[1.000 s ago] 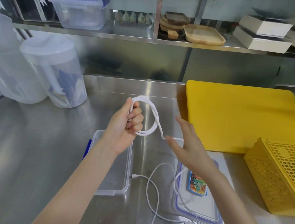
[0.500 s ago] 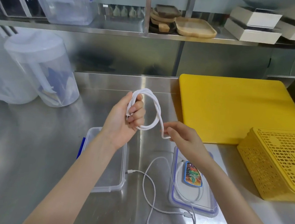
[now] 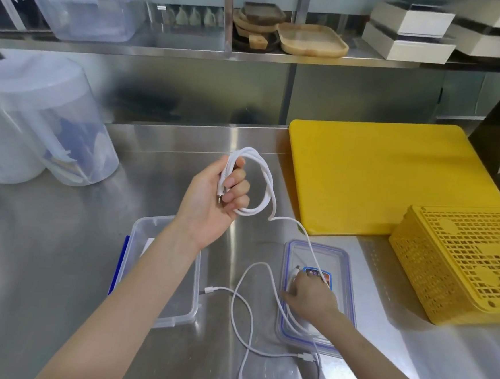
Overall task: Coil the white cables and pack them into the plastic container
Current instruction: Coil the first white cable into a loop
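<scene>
Right hand point(image 3: 309, 295) has dropped from coil point(image 3: 252, 183) to lid point(image 3: 315, 296), pinching slack cable | left hand point(image 3: 212, 201) grips loops | feed slack evenly, matching loop size.

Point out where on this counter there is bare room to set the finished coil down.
Bare steel lies left of the open container, in front of the clear pitcher, and behind the left hand up to the yellow board. Crowded: loose cable runs between container and lid, where the right hand works.
</scene>
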### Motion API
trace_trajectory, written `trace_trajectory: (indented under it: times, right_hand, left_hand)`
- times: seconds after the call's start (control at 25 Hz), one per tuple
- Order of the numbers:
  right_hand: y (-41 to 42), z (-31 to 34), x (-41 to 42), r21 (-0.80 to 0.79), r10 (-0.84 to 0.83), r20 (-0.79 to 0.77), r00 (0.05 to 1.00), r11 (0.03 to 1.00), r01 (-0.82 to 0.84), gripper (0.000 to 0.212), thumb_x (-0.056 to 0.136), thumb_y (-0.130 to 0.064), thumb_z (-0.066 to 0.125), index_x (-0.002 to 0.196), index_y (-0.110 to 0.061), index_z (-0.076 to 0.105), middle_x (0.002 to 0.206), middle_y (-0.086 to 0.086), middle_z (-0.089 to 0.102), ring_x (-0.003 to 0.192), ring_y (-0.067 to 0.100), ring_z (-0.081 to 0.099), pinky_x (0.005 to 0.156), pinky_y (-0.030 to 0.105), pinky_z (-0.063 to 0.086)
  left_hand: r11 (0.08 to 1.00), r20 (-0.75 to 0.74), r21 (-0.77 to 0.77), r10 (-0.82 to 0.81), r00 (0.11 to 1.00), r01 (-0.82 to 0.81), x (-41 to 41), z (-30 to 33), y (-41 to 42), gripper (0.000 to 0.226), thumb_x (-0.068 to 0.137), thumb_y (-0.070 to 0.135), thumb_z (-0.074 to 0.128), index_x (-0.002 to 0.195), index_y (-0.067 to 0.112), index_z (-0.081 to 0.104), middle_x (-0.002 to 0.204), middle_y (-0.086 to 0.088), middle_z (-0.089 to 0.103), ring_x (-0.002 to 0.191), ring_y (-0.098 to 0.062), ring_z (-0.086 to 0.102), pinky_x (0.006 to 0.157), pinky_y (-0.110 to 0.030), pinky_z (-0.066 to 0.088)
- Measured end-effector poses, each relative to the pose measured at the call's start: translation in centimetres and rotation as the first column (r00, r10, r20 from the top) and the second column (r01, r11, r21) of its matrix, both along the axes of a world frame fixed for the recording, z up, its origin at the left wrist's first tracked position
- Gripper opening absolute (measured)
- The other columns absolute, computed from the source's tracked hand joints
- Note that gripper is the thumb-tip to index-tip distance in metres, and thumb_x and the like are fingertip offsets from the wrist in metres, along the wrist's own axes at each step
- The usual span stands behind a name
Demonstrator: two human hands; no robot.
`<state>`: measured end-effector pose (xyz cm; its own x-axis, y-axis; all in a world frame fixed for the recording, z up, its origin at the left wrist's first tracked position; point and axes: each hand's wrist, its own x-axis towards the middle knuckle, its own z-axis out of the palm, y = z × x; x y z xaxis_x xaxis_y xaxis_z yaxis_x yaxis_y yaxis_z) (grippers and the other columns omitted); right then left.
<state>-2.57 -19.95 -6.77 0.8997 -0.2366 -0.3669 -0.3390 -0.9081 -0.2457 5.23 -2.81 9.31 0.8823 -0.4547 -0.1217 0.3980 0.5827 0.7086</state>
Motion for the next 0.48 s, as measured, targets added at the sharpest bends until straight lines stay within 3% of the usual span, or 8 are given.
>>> trace_trajectory:
  times: [0.12, 0.24, 0.4, 0.48]
  right_hand:
    - [0.5, -0.6, -0.1, -0.026, -0.006, 0.055, 0.998, 1.0, 0.008, 0.03, 0.088, -0.022, 0.05, 0.109, -0.002, 0.055, 0.105, 0.016, 0.066, 0.096, 0.03, 0.063, 0.072, 0.031, 0.048]
    - [0.2, 0.2, -0.3, 0.072, -0.078, 0.128, 0.989, 0.995, 0.069, 0.019, 0.089, -0.015, 0.046, 0.099, -0.003, 0.057, 0.101, 0.017, 0.068, 0.094, 0.031, 0.063, 0.066, 0.029, 0.043]
    - [0.4, 3.4, -0.1, 0.365, -0.225, 0.382, 0.896, 0.928, 0.077, 0.008, 0.09, -0.014, 0.051, 0.082, -0.017, 0.051, 0.08, 0.007, 0.067, 0.074, 0.025, 0.062, 0.055, 0.025, 0.037]
    - [1.4, 5.5, 0.3, 0.608, -0.292, 0.385, 0.875, 0.794, -0.002, 0.015, 0.088, -0.011, 0.055, 0.078, -0.022, 0.051, 0.072, -0.001, 0.064, 0.064, 0.012, 0.061, 0.055, 0.014, 0.042]
  left_hand:
    - [1.0, -0.019, -0.004, -0.002, 1.0, 0.002, 0.0, -0.4, 0.2, 0.032, 0.094, 0.021, 0.032, 0.069, 0.014, 0.049, 0.041, 0.007, 0.033, 0.033, -0.007, 0.028, 0.033, -0.015, 0.021]
    - [1.0, -0.053, -0.029, 0.0, 0.999, -0.002, -0.1, -0.8, 0.2, 0.039, 0.096, 0.029, 0.028, 0.067, 0.014, 0.048, 0.039, 0.006, 0.032, 0.031, -0.007, 0.027, 0.033, -0.015, 0.02]
    - [1.0, -0.04, -0.02, 0.004, 0.999, -0.005, 0.0, -1.0, 0.1, 0.036, 0.097, 0.03, 0.031, 0.068, 0.015, 0.046, 0.037, 0.005, 0.032, 0.03, -0.007, 0.028, 0.033, -0.015, 0.02]
    - [0.998, -0.049, -0.064, 0.001, 0.999, -0.004, 0.0, -0.9, -0.1, 0.035, 0.098, 0.027, 0.029, 0.069, 0.016, 0.045, 0.038, 0.005, 0.032, 0.031, -0.007, 0.029, 0.033, -0.014, 0.021]
